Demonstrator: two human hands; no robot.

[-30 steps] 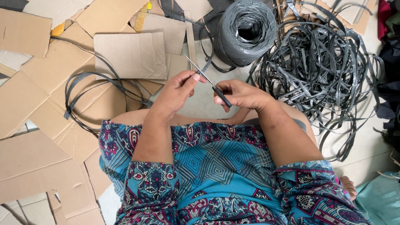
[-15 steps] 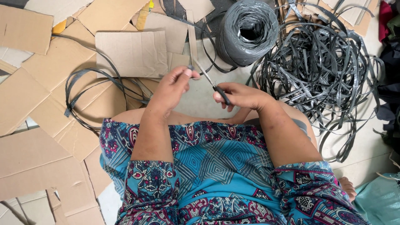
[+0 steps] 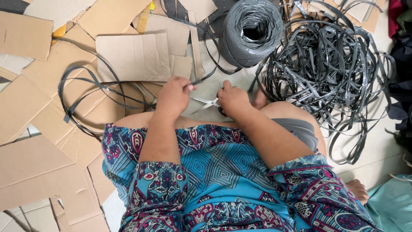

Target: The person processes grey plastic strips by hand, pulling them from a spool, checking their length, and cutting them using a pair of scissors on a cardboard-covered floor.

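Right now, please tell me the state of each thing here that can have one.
scissors: open, in right hand
grey strap: pinched by left hand
strap roll: on its side, partly unwound
loose strap: tangled heap
cardboard pieces: flat, scattered

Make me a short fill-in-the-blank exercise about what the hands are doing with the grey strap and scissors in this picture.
1. The right hand holds a pair of ____, blades open.
2. The left hand pinches a grey strap that leads toward the large ____ of the same strap.
3. Flat pieces of ____ lie around the person, mostly to the left.

Missing words: scissors; roll; cardboard
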